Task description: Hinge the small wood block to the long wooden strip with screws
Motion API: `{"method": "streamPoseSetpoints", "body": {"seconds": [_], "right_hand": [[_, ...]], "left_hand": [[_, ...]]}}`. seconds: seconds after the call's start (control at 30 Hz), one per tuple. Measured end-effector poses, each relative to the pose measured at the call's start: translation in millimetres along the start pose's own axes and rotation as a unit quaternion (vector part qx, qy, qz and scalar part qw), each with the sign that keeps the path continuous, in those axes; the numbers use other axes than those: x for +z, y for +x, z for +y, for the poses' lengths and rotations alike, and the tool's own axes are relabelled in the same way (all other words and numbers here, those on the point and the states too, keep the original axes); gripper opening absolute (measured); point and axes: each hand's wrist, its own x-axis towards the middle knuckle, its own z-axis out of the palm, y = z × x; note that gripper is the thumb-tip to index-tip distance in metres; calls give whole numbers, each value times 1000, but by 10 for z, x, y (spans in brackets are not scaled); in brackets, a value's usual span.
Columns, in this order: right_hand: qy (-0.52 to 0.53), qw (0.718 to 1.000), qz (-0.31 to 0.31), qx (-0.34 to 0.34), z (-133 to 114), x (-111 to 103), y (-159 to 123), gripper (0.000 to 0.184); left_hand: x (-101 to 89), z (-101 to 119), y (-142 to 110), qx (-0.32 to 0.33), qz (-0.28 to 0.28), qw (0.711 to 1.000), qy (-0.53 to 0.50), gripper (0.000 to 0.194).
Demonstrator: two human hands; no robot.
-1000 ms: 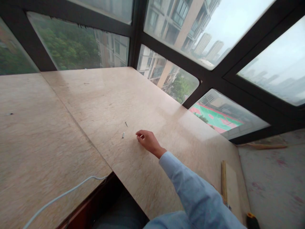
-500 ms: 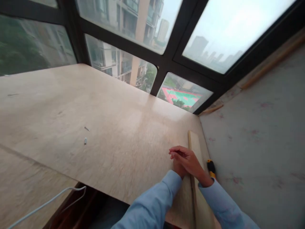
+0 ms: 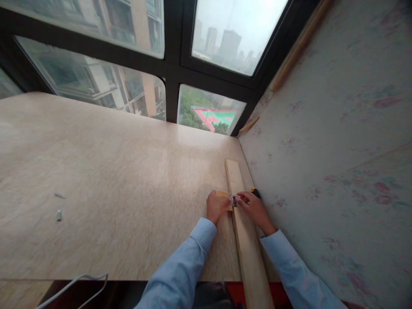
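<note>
At the plank [image 3: 252, 253], left hand [image 3: 216, 207] grips wooden block [image 3: 222, 194]; right hand [image 3: 253, 207], hold unclear, seemingly aligns metal hinge [image 3: 234, 200]; steadiness needed next.

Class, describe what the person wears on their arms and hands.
Both arms wear long, light blue sleeves, left and right, plain and creased, with cuffs at the wrists. The left hand and right hand show no gloves.

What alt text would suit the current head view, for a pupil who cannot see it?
A person's left hand holds a small block beside a long board, with the right hand at a metal fitting by the board's edge. Two metal pieces lie leftward on the counter.
</note>
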Motion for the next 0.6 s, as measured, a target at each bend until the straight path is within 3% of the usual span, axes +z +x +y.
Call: {"method": "streamPoseSetpoints", "body": {"seconds": [0.17,0.43,0.6], "right_hand": [[-27,998,-20,-47,-91,68,39,19],[-66,994,-23,-79,-85,89,24,22],[-59,996,-1,-68,-25,139,-3,25]], "left_hand": [[2,-25,4,18,12,999,36,30],[-13,-24,6,15,26,999,14,29],[-85,75,-111,9,85,995,-45,28]]}}
